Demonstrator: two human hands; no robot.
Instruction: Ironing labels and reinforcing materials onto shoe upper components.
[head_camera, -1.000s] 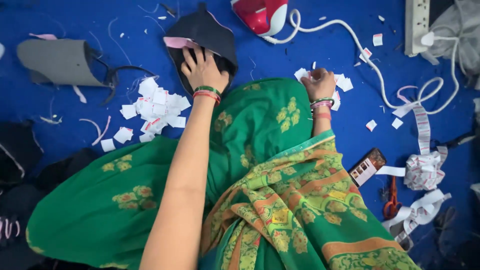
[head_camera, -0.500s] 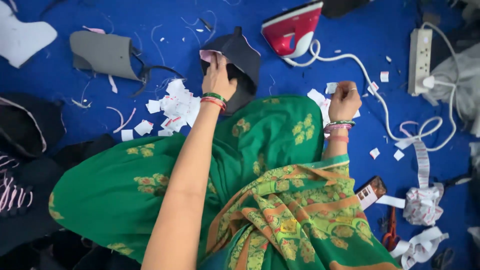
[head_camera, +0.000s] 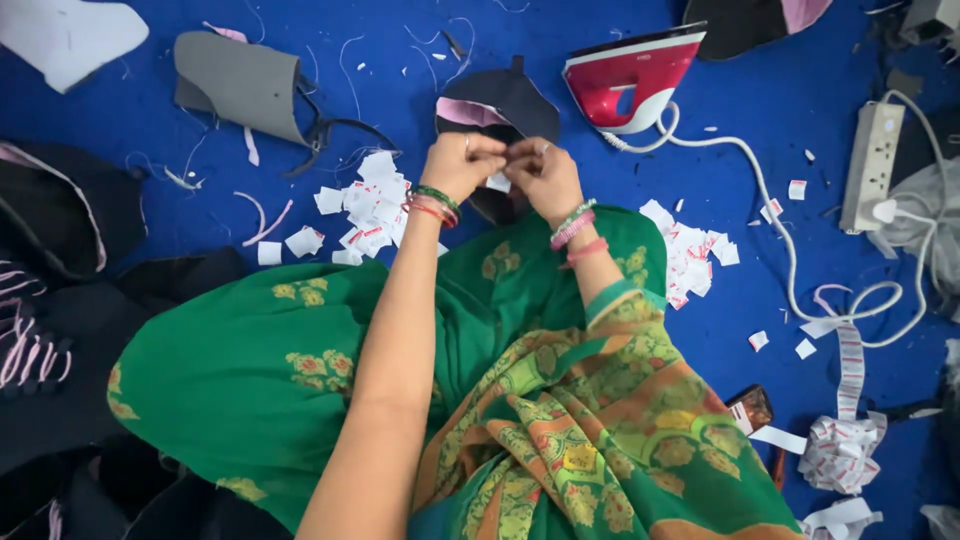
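We have a small white label (head_camera: 499, 182) pinched between both hands, held just above the dark cap piece with pink lining (head_camera: 500, 105) that lies on the blue floor cloth (head_camera: 780, 80) in front of our knees. Our left hand (head_camera: 458, 165) is curled nearly shut, fingertips gripping the label's edge; our right hand (head_camera: 540, 172) is closed on its other side. To do this well, we judge that the label wants keeping flat and square, with a light pinch. More loose labels (head_camera: 365, 205) lie heaped left of the wrists, another heap (head_camera: 690, 255) right. Further off stand a red and white iron (head_camera: 632, 78), its white cord (head_camera: 775, 215), a power strip (head_camera: 868, 165) and a grey fabric piece (head_camera: 240, 85)
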